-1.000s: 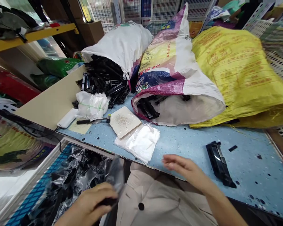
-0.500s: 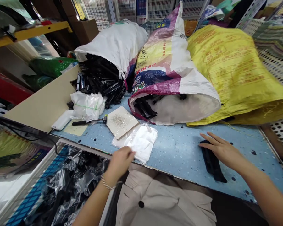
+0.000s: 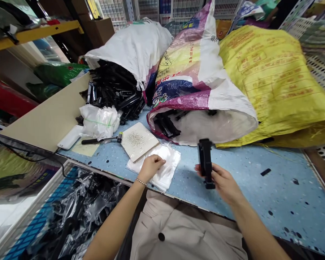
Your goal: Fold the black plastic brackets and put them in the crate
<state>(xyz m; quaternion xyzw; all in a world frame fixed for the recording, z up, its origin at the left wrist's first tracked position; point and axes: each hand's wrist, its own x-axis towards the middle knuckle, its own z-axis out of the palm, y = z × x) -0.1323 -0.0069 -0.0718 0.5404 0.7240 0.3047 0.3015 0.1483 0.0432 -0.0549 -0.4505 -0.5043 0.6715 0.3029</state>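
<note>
Bright, fairly even light washes the blue tabletop (image 3: 246, 173), and there's glare glinting off the crumpled plastic (image 3: 96, 207)! Shadow fills the mouth of the white sack (image 3: 130, 43). Wide-lens stretch bends the edges, distant crates (image 3: 185, 11) go soft, the black part (image 3: 205, 162) slightly blurred.

From the head-worn camera, we look forward and down over the wearer's lap (image 3: 184, 234); we view the left hand (image 3: 151, 167) and right hand (image 3: 227, 183) closely, white plastic crates (image 3: 184, 10) distantly.

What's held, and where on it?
Right grip: black plastic part, by its lower half. Left grip, at the white bags: can't tell whether it's holding.
</note>
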